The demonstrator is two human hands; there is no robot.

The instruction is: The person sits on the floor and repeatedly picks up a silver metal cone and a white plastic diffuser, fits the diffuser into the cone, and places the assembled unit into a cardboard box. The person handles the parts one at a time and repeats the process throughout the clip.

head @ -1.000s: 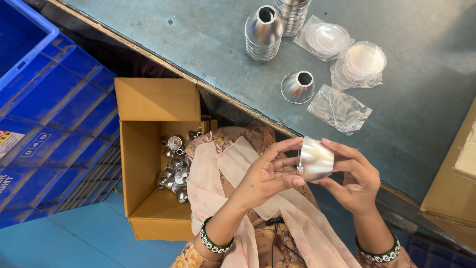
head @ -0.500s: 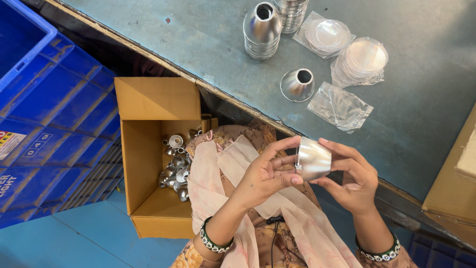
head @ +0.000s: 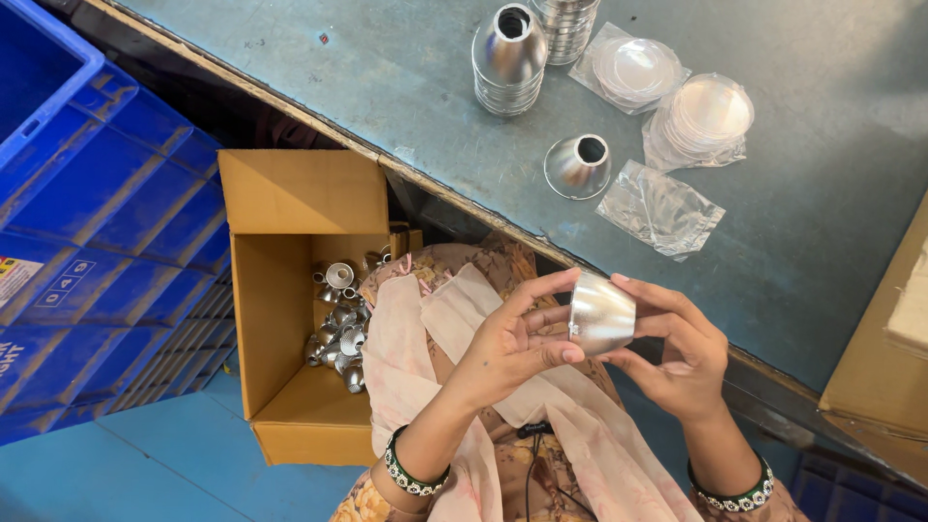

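Observation:
A shiny metal cone-shaped reflector cup is held over my lap, just below the table's edge. My left hand grips its wide rim with thumb and fingers. My right hand cradles it from the other side, fingers wrapped around its body. Both wrists wear beaded bangles. On the grey metal table above, a single reflector cup stands with its wide end down, with a stack of the same cups behind it.
Clear plastic bags of round discs and an empty bag lie on the table. An open cardboard box with several small metal parts sits on the floor at left, beside blue plastic crates. Another cardboard box stands at right.

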